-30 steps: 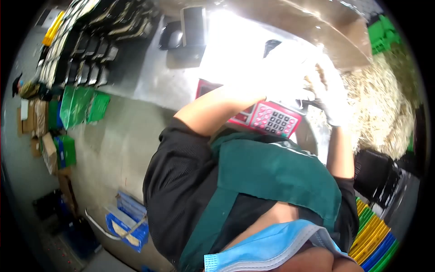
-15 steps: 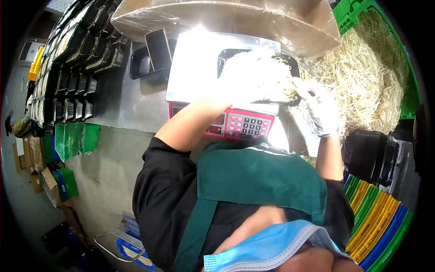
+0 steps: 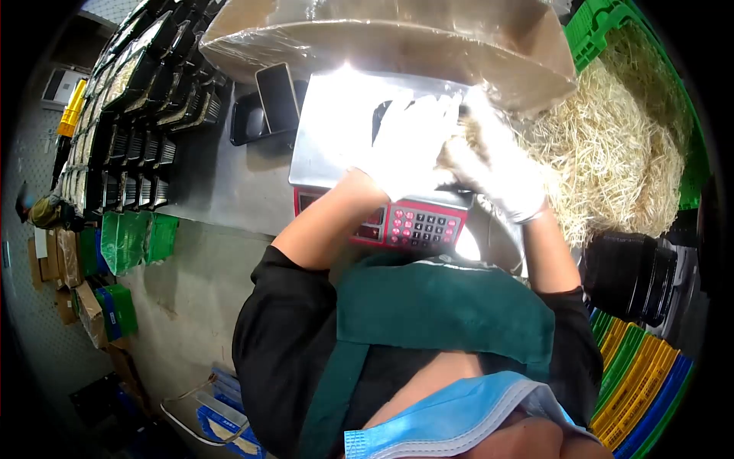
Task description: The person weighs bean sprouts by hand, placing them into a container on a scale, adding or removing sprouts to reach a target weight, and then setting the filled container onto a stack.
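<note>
Both my hands wear white gloves and rest over a black tray (image 3: 378,118) of pale bean sprouts (image 3: 468,138) on the weighing scale (image 3: 325,141). My left hand (image 3: 413,149) lies flat across the tray's left and middle, fingers stretched out. Along the tray's right side is my right hand (image 3: 505,168), its fingers extended and its thumb apart, somewhat blurred. Between the hands some sprouts show; most of the tray is hidden under them. Glare washes out detail on the gloves and the scale's plate. A red keypad panel (image 3: 420,226) faces me.
A large heap of sprouts (image 3: 612,145) fills a green crate (image 3: 688,180) on the right. Filled black trays (image 3: 130,145) are stacked at left. Near them lie smaller black trays (image 3: 248,118). A plastic-lined box (image 3: 397,46) stands behind the scale; nested black trays (image 3: 631,275) sit at lower right.
My right hand has moved left and up from the tray's right edge onto the sprouts. My left hand now shows spread flat over the tray. The view has shifted slightly.
</note>
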`<state>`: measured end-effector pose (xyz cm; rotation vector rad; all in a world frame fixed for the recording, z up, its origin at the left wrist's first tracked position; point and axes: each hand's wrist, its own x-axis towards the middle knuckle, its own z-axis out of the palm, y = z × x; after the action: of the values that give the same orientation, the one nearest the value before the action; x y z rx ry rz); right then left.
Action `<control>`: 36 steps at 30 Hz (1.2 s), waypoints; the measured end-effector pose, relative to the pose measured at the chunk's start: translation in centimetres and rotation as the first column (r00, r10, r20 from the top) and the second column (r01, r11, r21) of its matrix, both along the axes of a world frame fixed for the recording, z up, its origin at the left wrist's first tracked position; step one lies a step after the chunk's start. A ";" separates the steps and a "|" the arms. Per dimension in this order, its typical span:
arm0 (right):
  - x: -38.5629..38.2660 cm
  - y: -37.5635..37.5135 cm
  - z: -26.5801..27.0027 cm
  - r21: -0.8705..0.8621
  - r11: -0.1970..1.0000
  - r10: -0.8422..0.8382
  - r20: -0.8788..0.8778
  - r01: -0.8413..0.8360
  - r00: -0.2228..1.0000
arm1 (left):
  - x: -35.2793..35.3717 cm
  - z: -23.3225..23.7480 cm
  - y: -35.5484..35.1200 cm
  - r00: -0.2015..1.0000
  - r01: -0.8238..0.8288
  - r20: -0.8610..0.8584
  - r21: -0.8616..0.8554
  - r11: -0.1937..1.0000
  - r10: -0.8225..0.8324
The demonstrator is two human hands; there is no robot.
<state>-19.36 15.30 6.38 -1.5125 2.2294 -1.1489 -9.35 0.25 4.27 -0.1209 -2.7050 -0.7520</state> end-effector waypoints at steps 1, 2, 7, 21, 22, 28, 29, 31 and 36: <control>0.6 -0.6 -1.6 0.017 1.000 -0.004 -0.172 0.007 0.985 | -0.3 -0.9 0.0 0.999 -0.026 0.025 -0.070 0.997 0.028; 1.2 -1.2 -3.3 0.029 0.999 -0.008 -0.338 0.019 0.941 | -0.5 -1.7 -0.4 0.997 -0.050 0.047 -0.140 0.989 0.057; 0.1 -1.4 1.1 0.170 0.970 0.203 -0.179 -0.173 0.963 | 0.6 -1.4 -0.6 0.999 -0.041 0.030 -0.109 0.993 0.045; -26.6 -14.6 1.7 0.142 0.905 -0.191 -0.707 0.402 0.681 | 0.2 0.3 -1.2 0.998 0.047 0.034 -0.072 0.996 -0.044; -28.6 -16.1 1.0 0.141 0.908 -0.188 -0.705 0.395 0.683 | 0.1 0.3 -1.2 0.999 0.040 0.039 -0.069 0.997 -0.037; -28.9 -19.9 -1.9 0.349 0.700 -0.164 -0.770 0.623 0.617 | -0.2 0.8 -1.1 0.999 0.003 0.040 -0.019 1.000 -0.002; -28.2 -19.2 -1.8 0.349 0.718 -0.188 -0.736 0.602 0.651 | -0.2 0.6 -1.1 1.000 0.017 0.002 -0.030 0.999 -0.017; -29.5 -16.9 -3.3 0.370 0.764 -0.100 -0.741 0.528 0.664 | -0.1 -0.1 -0.9 0.998 0.003 -0.056 -0.036 0.999 -0.005; -27.8 -9.5 2.8 0.482 0.614 0.292 -0.874 0.625 0.388 | -0.1 1.3 -1.0 0.993 0.020 0.117 -0.076 0.997 -0.011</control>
<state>-47.13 5.78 9.19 -1.5668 2.8969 1.0758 -9.44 -0.78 5.52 -0.1199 -2.8481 -0.6790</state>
